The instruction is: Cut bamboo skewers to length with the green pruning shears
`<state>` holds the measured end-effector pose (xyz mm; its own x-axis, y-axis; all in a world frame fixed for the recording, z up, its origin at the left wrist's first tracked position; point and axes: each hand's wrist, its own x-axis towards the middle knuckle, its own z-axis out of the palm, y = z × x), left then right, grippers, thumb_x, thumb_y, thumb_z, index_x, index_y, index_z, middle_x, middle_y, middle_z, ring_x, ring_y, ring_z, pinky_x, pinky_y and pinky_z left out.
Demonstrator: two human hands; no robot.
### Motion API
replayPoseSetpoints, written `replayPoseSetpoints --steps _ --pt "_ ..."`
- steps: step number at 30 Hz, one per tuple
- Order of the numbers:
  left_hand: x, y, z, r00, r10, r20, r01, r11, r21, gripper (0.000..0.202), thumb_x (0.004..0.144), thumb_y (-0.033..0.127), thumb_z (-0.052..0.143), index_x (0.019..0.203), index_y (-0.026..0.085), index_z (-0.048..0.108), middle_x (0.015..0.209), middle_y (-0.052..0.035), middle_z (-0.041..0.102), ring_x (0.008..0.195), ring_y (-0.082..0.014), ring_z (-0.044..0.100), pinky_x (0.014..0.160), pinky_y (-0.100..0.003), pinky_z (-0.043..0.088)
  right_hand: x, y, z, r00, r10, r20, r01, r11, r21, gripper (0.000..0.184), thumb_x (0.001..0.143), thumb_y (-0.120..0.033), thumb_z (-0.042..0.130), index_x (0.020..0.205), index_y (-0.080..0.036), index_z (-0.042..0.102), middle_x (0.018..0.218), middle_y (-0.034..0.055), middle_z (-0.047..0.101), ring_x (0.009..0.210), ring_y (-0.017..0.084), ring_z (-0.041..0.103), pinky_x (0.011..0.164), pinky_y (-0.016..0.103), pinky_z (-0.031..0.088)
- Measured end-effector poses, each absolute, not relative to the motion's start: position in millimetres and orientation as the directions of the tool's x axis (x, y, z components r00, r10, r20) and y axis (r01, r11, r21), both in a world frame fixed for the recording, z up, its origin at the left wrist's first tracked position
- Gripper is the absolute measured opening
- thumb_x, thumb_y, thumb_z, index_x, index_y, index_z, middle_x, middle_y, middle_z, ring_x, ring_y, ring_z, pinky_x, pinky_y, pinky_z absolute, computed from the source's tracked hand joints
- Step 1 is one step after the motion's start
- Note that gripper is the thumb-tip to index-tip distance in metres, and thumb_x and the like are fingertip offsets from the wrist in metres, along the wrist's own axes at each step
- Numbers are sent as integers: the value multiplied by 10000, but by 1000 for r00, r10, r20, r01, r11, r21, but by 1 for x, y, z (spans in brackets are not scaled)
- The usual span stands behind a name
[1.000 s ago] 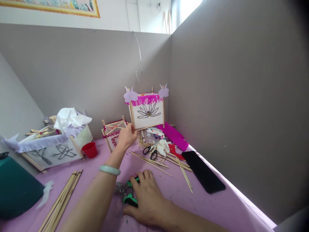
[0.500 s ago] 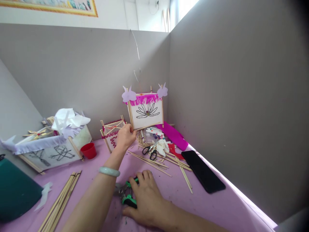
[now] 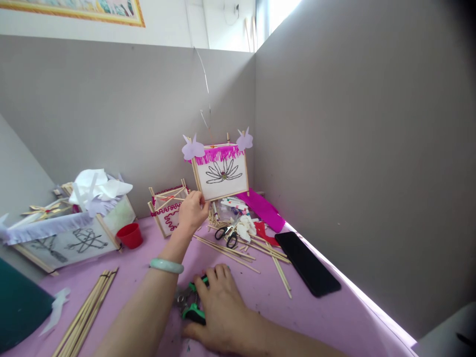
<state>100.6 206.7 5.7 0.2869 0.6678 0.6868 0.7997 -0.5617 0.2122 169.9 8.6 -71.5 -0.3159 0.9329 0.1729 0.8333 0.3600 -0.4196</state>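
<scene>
My left hand (image 3: 191,213), with a pale green bangle (image 3: 166,266) on its wrist, is raised and shut on the lower left corner of a square paper lantern (image 3: 221,173). The lantern has a bamboo stick frame, a black flower drawing, a magenta fringe and lilac paper butterflies on top. Low on the table, my right hand (image 3: 219,307) closes over green-handled pliers (image 3: 193,313), whose metal jaws (image 3: 182,300) poke out to the left. Much of the tool lies hidden under my fingers.
Black-handled scissors (image 3: 226,235), loose bamboo sticks (image 3: 223,253) and magenta crepe paper (image 3: 262,210) lie beyond my hands on the pink table (image 3: 316,317). A black tablet (image 3: 307,263) lies near the right edge. Further lanterns, a red cup (image 3: 130,235) and a stick bundle (image 3: 87,312) lie left, with grey walls behind.
The whole view has drifted slightly left and down as my head moves. Both hands keep the same hold, and the lantern stays raised in my left hand.
</scene>
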Motion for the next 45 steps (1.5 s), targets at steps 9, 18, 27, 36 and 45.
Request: replayPoseSetpoints --steps 9,18,27,36,45 --pt "104 214 -4 292 545 786 758 -633 157 163 788 254 562 681 220 444 772 -41 526 813 -216 509 724 -332 417 170 10 -73 -306 931 197 838 362 -409 763 741 -681 523 1284 -146 506 1214 177 511 1180 390 381 1041 565 207" --pt "103 222 -13 297 504 811 732 -665 145 83 793 248 585 719 212 568 783 -49 526 829 -223 510 726 -338 427 169 9 -70 -311 934 177 841 357 -405 757 745 -688 513 1277 -148 513 1208 179 515 1177 390 387 1035 568 222" --pt "102 228 -16 284 472 835 696 -700 159 83 770 236 616 696 204 599 791 -58 511 828 -223 492 723 -350 435 169 11 -74 -311 930 196 834 366 -414 783 750 -691 511 1311 -145 484 1246 184 507 1200 385 377 1060 573 185" --pt "104 225 -17 263 451 853 682 -712 166 86 772 232 617 694 203 599 784 -57 491 819 -221 487 730 -354 435 169 10 -72 -316 932 179 839 363 -405 781 756 -686 507 1322 -148 476 1253 184 506 1210 389 372 1050 578 198" --pt "106 224 -17 245 478 843 692 -696 193 88 765 224 614 682 208 589 769 -54 487 806 -222 489 731 -360 435 168 11 -75 -310 933 182 837 359 -413 780 751 -692 503 1307 -146 489 1253 179 510 1214 386 371 1067 576 178"
